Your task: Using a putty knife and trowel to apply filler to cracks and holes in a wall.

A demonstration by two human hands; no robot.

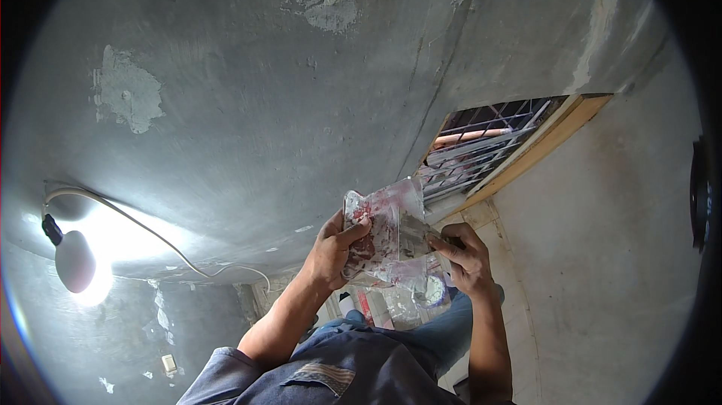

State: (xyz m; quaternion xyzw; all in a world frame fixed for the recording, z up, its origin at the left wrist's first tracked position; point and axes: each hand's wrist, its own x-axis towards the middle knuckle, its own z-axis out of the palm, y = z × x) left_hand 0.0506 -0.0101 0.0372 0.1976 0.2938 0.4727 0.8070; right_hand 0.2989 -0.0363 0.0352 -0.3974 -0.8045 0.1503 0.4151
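In front of my chest, my left hand (331, 254) grips a clear plastic piece (382, 206) with red markings and whitish smears, its thumb pressed on the front. I cannot tell whether this is a bag or a stiff container. My right hand (468, 260) is closed, thumb and fingers pinched, on what looks like a putty knife (415, 236). Its flat grey blade is smeared and lies against the right part of the plastic. The handle is mostly hidden in my fingers.
A grey wall (248, 104) with pale filler patches (131, 93) rises ahead. At left hangs a lit bulb (75, 262) on a white cord (143, 228). A barred window (481, 142) with a wooden frame is at right. Below my hands, a round tub (432, 292) stands near my legs.
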